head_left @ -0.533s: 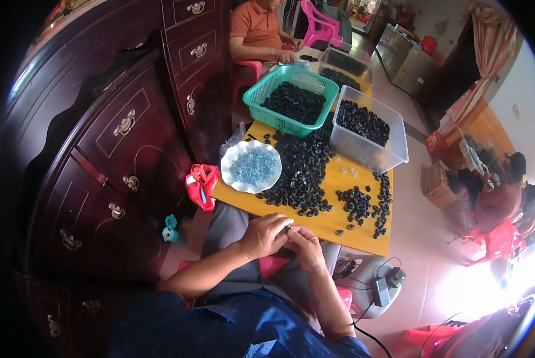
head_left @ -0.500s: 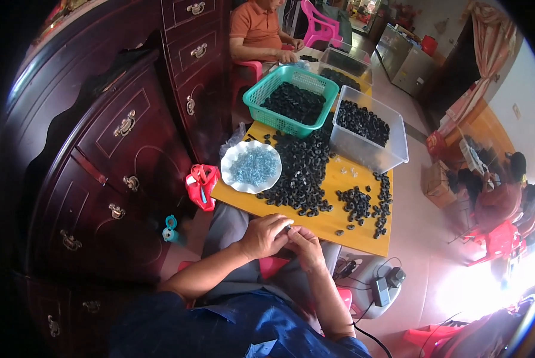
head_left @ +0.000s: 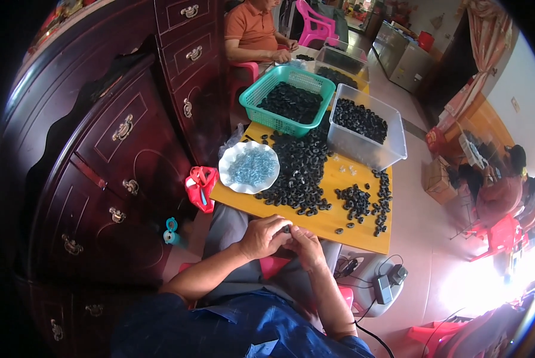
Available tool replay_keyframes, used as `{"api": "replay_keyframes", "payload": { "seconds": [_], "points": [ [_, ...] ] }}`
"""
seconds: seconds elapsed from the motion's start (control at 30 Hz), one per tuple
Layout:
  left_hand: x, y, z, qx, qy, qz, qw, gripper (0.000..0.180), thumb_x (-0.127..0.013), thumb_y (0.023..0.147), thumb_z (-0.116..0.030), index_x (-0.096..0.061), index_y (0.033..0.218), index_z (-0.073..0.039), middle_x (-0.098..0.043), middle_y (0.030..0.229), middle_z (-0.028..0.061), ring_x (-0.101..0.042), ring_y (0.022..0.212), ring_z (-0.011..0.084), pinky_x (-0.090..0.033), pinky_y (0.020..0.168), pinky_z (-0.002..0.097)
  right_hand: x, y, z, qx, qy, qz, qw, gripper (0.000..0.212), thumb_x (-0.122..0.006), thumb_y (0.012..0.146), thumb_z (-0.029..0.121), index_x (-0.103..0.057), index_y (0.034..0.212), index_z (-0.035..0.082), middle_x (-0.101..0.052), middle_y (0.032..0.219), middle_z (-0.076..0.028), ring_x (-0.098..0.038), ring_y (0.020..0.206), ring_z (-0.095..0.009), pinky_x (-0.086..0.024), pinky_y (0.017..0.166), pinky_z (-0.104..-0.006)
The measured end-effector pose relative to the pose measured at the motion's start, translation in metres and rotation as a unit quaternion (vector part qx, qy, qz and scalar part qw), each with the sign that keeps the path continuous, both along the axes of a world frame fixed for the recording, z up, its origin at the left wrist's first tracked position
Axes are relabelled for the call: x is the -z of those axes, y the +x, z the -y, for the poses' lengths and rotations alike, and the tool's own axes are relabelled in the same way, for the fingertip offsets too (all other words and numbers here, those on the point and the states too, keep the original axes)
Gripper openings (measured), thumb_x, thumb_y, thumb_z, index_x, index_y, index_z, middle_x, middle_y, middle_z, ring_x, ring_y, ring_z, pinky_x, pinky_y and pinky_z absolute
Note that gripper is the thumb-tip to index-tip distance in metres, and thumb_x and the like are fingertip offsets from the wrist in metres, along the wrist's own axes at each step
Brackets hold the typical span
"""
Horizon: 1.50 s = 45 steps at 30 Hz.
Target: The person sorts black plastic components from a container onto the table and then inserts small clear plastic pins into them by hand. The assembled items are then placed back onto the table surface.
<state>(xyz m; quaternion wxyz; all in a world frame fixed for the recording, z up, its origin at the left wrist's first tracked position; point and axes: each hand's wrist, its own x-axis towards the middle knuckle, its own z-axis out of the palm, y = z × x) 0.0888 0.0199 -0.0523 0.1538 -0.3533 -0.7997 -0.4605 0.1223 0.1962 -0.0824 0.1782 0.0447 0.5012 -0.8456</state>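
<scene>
Just off the front edge of the yellow table, both my hands meet over my lap. My left hand pinches a small black ring-like part between thumb and fingers. My right hand is closed against the same part from the right; whether its fingertips hold anything else is too small to tell. Beyond them a wide heap of black parts covers the table's middle. A white scalloped plate of small clear bluish pieces stands to its left. A smaller pile of black parts lies on the right.
A green basket and a clear plastic box, both holding black parts, stand farther back. Another person sits at the far end. A red bag hangs by the table's left corner. Dark wooden cabinets line the left.
My hands stay together in nearly the same place, with slight finger movement around the black part. The view has shifted a little. The other person's hands have moved slightly.
</scene>
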Motion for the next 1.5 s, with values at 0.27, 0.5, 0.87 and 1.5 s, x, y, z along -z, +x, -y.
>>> {"api": "replay_keyframes", "payload": {
  "seconds": [0.27, 0.5, 0.87, 1.5],
  "points": [
    [0.005, -0.001, -0.003, -0.008, 0.004, -0.003, 1.0, 0.025, -0.069, 0.085, -0.009, -0.062, 0.108, -0.003, -0.067, 0.099, 0.0119, -0.068, 0.077, 0.0266, -0.053, 0.066, 0.0351, 0.003, -0.002, -0.001, 0.009, -0.012, 0.003, 1.0, 0.031, -0.052, 0.104, 0.035, -0.069, 0.103, 0.009, -0.071, 0.09, 0.0, -0.065, 0.082, -0.009, -0.051, 0.077, -0.0248],
    [0.0, 0.003, -0.005, 0.002, 0.002, 0.046, 0.999, 0.026, -0.069, 0.084, -0.008, -0.062, 0.109, -0.003, -0.065, 0.096, 0.0121, -0.066, 0.076, 0.0273, -0.053, 0.068, 0.0356, 0.001, 0.0, 0.002, 0.019, -0.01, 0.009, 1.0, 0.028, -0.054, 0.103, 0.032, -0.069, 0.102, 0.008, -0.07, 0.091, -0.001, -0.064, 0.083, -0.008, -0.051, 0.079, -0.0254],
    [-0.001, 0.002, -0.004, 0.01, 0.011, 0.054, 0.998, 0.027, -0.069, 0.086, -0.008, -0.063, 0.111, -0.001, -0.065, 0.09, 0.0115, -0.065, 0.073, 0.0229, -0.051, 0.065, 0.0331, 0.005, 0.003, 0.001, 0.039, -0.033, 0.009, 0.999, 0.036, -0.049, 0.104, 0.037, -0.065, 0.115, 0.006, -0.07, 0.097, -0.003, -0.065, 0.086, -0.013, -0.052, 0.081, -0.029],
    [-0.055, -0.021, -0.018, 0.038, 0.052, 0.036, 0.997, 0.025, -0.07, 0.088, -0.008, -0.062, 0.11, -0.001, -0.064, 0.086, 0.0101, -0.063, 0.068, 0.0205, -0.051, 0.063, 0.0312, -0.009, -0.006, -0.012, 0.026, -0.093, -0.032, 0.995, 0.042, -0.046, 0.105, 0.038, -0.065, 0.115, 0.002, -0.072, 0.103, -0.009, -0.067, 0.087, -0.015, -0.053, 0.083, -0.0294]
  ]
}}
